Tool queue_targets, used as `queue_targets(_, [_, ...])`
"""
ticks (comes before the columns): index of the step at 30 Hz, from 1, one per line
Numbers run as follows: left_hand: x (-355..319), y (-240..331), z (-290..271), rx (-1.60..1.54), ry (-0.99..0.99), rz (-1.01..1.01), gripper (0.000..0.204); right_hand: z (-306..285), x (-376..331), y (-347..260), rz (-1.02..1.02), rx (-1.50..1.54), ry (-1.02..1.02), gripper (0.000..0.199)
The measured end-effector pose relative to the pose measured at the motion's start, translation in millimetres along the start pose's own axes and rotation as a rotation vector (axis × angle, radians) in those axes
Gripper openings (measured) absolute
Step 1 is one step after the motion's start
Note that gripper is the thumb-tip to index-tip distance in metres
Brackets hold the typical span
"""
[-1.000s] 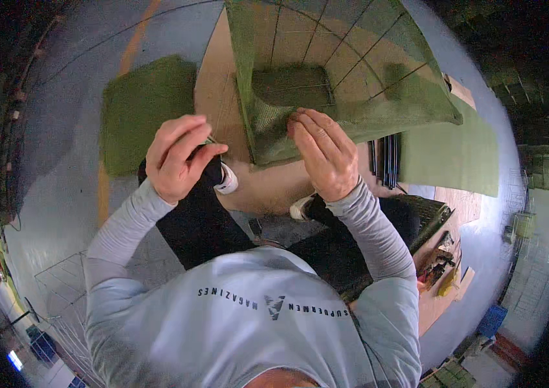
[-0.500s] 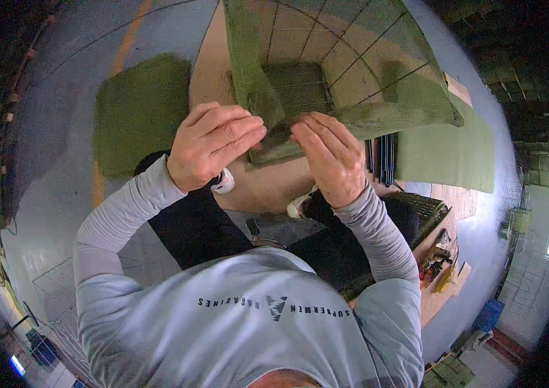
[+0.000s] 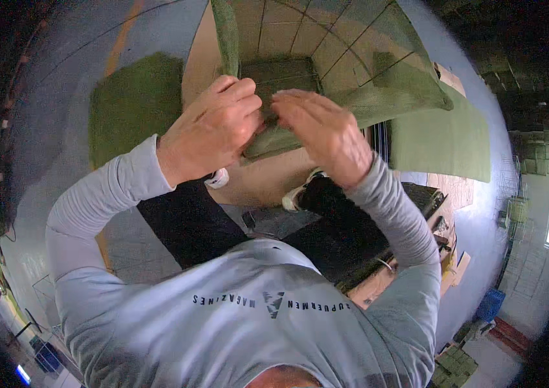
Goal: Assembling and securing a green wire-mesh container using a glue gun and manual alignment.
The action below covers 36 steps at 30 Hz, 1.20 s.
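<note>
A piece of green mesh fabric (image 3: 397, 94) is stretched over a frame of thin wires (image 3: 336, 52) in front of me. Where its left strip and lower edge meet, my left hand (image 3: 213, 129) is closed, fingers curled in at the fabric. Close to its right, my right hand (image 3: 323, 132) has its fingers bent and pressed together, slightly blurred, by the same corner. Whatever lies between the right fingertips is hidden. Through the wires shows a dark green square piece (image 3: 284, 74) on a brown board (image 3: 274, 171).
A green sheet (image 3: 135, 107) lies on the floor to the left, and a paler green sheet (image 3: 442, 139) to the right. Beside my right leg stands a dark crate-like seat (image 3: 423, 194), near loose boards (image 3: 462, 268). Wire racks (image 3: 536, 213) stand farther right.
My left hand has turned and its fingers have curled tighter. My right hand has shifted up and left. The mesh-covered frame sits slightly farther up and left in the view.
</note>
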State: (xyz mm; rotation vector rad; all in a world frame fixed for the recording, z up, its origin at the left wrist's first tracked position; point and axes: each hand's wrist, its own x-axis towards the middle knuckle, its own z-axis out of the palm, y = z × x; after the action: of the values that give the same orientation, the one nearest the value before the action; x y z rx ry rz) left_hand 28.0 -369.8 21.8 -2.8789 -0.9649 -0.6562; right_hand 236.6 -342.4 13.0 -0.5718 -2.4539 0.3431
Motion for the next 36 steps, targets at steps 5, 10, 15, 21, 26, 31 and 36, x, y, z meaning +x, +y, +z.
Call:
queue_targets(5, [3.1,2.4,2.0,-0.061,0.031,-0.030,0.011,12.0,-8.5,-6.2,-0.085,-0.147,0.127,0.023])
queue_targets(10, [8.7,-4.5,-0.7,-0.102,-0.055,-0.050,0.012,0.9,3.9,7.2,0.075,0.063,-0.110,0.019])
queue_targets(15, [7.1,-16.5,-4.5,-0.180,-0.114,-0.102,0.007,-7.6,18.6,11.5,0.177,0.118,-0.257,0.022])
queue_targets(21, [-3.8,30.2,0.1,0.108,0.115,-0.187,0.011,-9.5,20.1,18.6,0.154,0.157,-0.251,0.017])
queue_targets(26, [-1.4,20.9,12.7,0.175,0.149,-0.198,0.012,-10.4,21.8,14.1,0.229,0.127,-0.243,0.018])
queue_targets(31, [5.6,18.0,8.7,0.086,0.101,-0.213,0.006,6.8,-13.8,9.0,-0.180,-0.200,0.132,0.025])
queue_targets(36, [13.1,9.8,3.3,-0.035,-0.004,-0.216,0.005,4.4,-8.9,15.3,-0.053,-0.126,0.023,0.025])
